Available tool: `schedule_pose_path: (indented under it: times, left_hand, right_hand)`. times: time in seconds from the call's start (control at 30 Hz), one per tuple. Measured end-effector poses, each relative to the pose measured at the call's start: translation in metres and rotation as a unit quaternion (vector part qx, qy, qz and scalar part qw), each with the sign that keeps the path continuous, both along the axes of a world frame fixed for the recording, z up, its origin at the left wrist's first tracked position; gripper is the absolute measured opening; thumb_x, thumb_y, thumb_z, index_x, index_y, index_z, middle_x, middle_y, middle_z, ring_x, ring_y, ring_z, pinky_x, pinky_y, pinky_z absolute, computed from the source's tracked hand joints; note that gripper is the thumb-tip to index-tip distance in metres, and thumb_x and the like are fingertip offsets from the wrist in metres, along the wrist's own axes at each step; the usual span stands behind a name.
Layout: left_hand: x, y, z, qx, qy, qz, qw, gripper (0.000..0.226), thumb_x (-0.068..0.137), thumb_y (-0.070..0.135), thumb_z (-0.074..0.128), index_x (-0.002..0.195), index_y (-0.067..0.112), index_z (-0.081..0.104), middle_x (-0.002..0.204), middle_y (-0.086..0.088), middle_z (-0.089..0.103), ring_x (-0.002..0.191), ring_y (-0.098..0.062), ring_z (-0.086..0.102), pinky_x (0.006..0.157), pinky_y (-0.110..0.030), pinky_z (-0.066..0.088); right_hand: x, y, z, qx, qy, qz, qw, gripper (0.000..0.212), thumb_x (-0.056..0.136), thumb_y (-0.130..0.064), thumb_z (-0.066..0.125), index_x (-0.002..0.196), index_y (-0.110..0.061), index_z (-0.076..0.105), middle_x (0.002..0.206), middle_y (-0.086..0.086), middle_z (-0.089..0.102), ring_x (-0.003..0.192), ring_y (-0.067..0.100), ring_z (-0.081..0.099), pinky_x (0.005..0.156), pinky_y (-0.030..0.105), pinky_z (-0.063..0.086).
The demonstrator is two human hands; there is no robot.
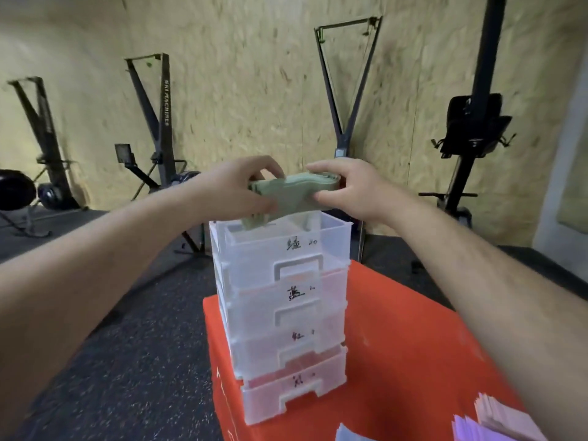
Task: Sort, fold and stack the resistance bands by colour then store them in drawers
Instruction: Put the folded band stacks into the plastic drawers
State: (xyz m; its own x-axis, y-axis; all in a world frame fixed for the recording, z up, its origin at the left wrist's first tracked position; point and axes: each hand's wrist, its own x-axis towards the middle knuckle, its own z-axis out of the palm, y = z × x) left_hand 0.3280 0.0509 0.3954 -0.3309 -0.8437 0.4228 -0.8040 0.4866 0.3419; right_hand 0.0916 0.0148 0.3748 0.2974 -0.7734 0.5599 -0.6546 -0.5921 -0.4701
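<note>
Only the middle of the green bands (296, 194) shows well, because a hand covers each end. The left hand (237, 183) grips the left end with curled fingers on the far side and the thumb on the near side. The right hand (346, 189) pinches the right end, with fingers over the top and the thumb under it. How many bands are in the folded bundle I cannot tell, as the picture is blurred by motion. The bundle is in the air just above the top drawer (286, 246), and its lower left corner hangs down to the drawer's back rim. At the bottom right edge, a pink stack (496, 415), a purple stack (467, 431) and a pale grey piece (348, 436) are cut off by the frame.

I count two hands, one green bundle and four clear drawers in one drawer tower (283, 313). Each drawer has a handwritten mark on its front, which is too small to read surely.

The tower stands on a red box (413, 345), which sits on a dark speckled floor (133, 361). Behind it is a chipboard wall (248, 74), with four tall black exercise machines (156, 116) standing along it.
</note>
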Motion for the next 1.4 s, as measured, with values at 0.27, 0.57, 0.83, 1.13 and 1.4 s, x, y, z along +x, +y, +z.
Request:
schedule_pose_path:
  times: [0.27, 0.57, 0.83, 1.13, 1.4]
  left_hand:
    - [-0.002, -0.098, -0.026, 0.112, -0.137, 0.013, 0.984, 0.063, 0.081, 0.034, 0.076, 0.134, 0.044, 0.044, 0.103, 0.004, 0.061, 0.080, -0.011, 0.057, 0.065, -0.026, 0.045]
    - [0.005, -0.126, -0.064, 0.152, -0.240, 0.029, 0.958, 0.028, 0.093, 0.048, 0.049, 0.121, 0.050, 0.052, 0.106, 0.004, 0.063, 0.094, -0.020, 0.063, 0.089, -0.042, 0.055]
    - [0.006, -0.085, -0.048, 0.036, -0.133, 0.018, 0.990, 0.023, 0.096, 0.041, 0.052, 0.111, 0.032, 0.066, 0.112, 0.013, 0.064, 0.104, -0.015, 0.061, 0.094, -0.038, 0.050]
    - [0.007, -0.015, -0.176, -0.300, -0.186, 0.098, 0.931, 0.040, 0.091, 0.043, 0.058, 0.124, 0.019, 0.061, 0.123, 0.001, 0.055, 0.110, -0.024, 0.054, 0.085, -0.038, 0.047]
    - [0.012, -0.044, -0.182, -0.222, -0.210, 0.177, 0.936, 0.060, 0.089, 0.054, 0.054, 0.142, 0.025, 0.047, 0.144, -0.001, 0.045, 0.128, -0.026, 0.045, 0.099, -0.044, 0.039]
  right_hand:
    - [0.016, -0.089, -0.011, 0.182, 0.135, -0.045, 0.973, 0.039, 0.072, -0.025, 0.084, 0.108, -0.035, 0.074, 0.108, -0.012, 0.070, 0.104, 0.011, 0.064, 0.084, 0.029, 0.051]
    - [0.036, -0.112, -0.027, 0.284, 0.255, -0.032, 0.924, 0.035, 0.079, -0.012, 0.081, 0.107, -0.033, 0.076, 0.104, -0.011, 0.074, 0.102, 0.008, 0.066, 0.076, 0.020, 0.053]
    - [0.009, -0.081, -0.041, 0.079, 0.033, -0.018, 0.996, 0.022, 0.089, -0.025, 0.067, 0.109, -0.030, 0.071, 0.109, -0.015, 0.069, 0.104, 0.004, 0.063, 0.098, 0.029, 0.049]
    - [0.010, -0.011, -0.156, -0.126, 0.024, -0.139, 0.982, 0.040, 0.088, -0.040, 0.051, 0.123, -0.024, 0.062, 0.116, -0.005, 0.057, 0.107, 0.021, 0.057, 0.092, 0.043, 0.048]
    - [0.036, -0.040, -0.152, -0.001, 0.124, -0.149, 0.981, 0.051, 0.099, -0.031, 0.039, 0.150, -0.029, 0.040, 0.152, -0.006, 0.037, 0.135, 0.023, 0.042, 0.106, 0.045, 0.033]
